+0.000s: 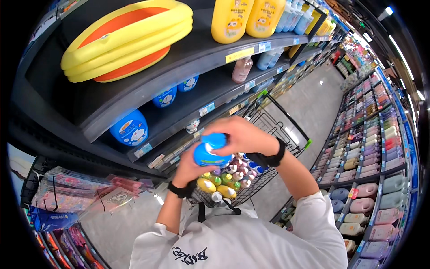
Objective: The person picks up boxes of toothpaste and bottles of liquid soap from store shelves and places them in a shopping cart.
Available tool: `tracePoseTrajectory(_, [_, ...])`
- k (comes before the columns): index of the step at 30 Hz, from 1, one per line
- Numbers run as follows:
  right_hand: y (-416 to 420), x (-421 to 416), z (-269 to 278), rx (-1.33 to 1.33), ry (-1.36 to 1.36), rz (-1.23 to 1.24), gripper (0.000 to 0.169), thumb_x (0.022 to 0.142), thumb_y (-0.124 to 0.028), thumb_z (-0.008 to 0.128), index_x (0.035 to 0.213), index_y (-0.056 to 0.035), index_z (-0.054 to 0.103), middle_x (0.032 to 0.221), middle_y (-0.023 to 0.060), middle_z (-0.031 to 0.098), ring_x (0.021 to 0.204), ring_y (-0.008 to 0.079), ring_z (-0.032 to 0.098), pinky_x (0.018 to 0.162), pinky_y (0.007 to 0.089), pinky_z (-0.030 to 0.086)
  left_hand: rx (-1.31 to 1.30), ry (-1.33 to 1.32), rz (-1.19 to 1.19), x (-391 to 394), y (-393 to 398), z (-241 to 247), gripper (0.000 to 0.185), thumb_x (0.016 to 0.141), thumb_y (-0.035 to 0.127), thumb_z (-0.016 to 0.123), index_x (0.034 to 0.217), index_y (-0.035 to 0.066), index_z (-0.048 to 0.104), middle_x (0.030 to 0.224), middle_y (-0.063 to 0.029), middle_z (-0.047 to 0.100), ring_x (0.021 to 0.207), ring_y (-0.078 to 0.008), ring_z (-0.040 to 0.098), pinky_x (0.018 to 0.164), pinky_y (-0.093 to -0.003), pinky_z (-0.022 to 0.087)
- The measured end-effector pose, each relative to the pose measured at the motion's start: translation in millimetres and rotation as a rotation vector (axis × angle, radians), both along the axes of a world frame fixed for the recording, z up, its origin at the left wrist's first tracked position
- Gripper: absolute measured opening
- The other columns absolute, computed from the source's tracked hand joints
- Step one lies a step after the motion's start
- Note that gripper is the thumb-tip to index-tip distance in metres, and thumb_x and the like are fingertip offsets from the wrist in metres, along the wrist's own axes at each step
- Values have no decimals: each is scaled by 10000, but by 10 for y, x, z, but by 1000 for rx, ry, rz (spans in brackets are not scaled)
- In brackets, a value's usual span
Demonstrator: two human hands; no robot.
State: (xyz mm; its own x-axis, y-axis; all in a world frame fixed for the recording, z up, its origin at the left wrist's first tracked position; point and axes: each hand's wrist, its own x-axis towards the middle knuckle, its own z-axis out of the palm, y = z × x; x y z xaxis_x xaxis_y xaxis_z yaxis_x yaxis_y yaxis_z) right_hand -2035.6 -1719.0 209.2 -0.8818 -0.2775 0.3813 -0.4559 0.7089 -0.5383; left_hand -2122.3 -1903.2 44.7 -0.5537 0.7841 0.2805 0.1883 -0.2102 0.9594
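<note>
A blue plastic bottle [205,155] with a blue cap is held tilted between both hands, over the cart. My left hand [185,170] grips its side from below. My right hand [237,132] is closed around its upper part near the cap, slightly blurred. Under the hands, a black wire shopping cart [253,185] holds many small bottles, among them yellow bottles [226,191] with white caps. On the shelf to the left stand similar blue bottles [130,128] with a white cartoon figure.
A yellow and orange inflatable [134,43] lies on the upper shelf beside large yellow bottles [231,23]. A pink bottle [242,70] stands one shelf down. Hanging plastic packets [70,191] jut out at lower left. Shelves of bottles [366,148] line the aisle's right side.
</note>
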Motion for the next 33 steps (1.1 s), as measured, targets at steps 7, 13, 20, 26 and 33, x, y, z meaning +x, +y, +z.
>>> tracePoseTrajectory(7, [-162,-914,-378,-108,-143,-99,897,790,-359,813,1503,-70,352,1370,224,471,1303,329,465,1074,407,413,81,446,634,-966,-135,365,712,612,215,911,1218,21,592,1184,-194,662,1077,-336,650,946,-400,498])
tracePoseTrajectory(13, [-288,-1364,-743,-308,-106,-183,830,802,-244,800,1480,-43,366,1435,189,390,1165,290,575,899,352,542,-14,514,823,-1468,23,29,723,632,235,900,1243,13,584,1198,-211,652,1087,-367,635,948,-413,489])
tracePoseTrajectory(20, [325,-705,-1644,-407,-265,-181,599,892,-265,694,1407,-42,487,1169,186,654,991,280,656,895,354,513,-118,211,654,-1747,134,-135,734,708,293,876,1285,-18,544,1215,-182,658,1067,-266,644,962,-374,478])
tracePoseTrajectory(26, [1666,977,-3562,-424,-733,-547,428,918,-430,645,1085,-38,687,993,112,720,893,232,672,795,347,522,-175,214,697,-1806,140,-264,672,763,225,855,1305,-24,546,1260,-151,636,1112,-224,612,1008,-360,449])
tracePoseTrajectory(33, [3071,1824,-5114,14,-1109,-1071,532,767,-311,736,1247,-111,623,1187,204,660,1107,366,634,923,453,529,-312,234,798,-1423,-105,-279,554,941,173,701,1380,-62,457,1376,-153,538,1205,-223,546,1064,-341,403])
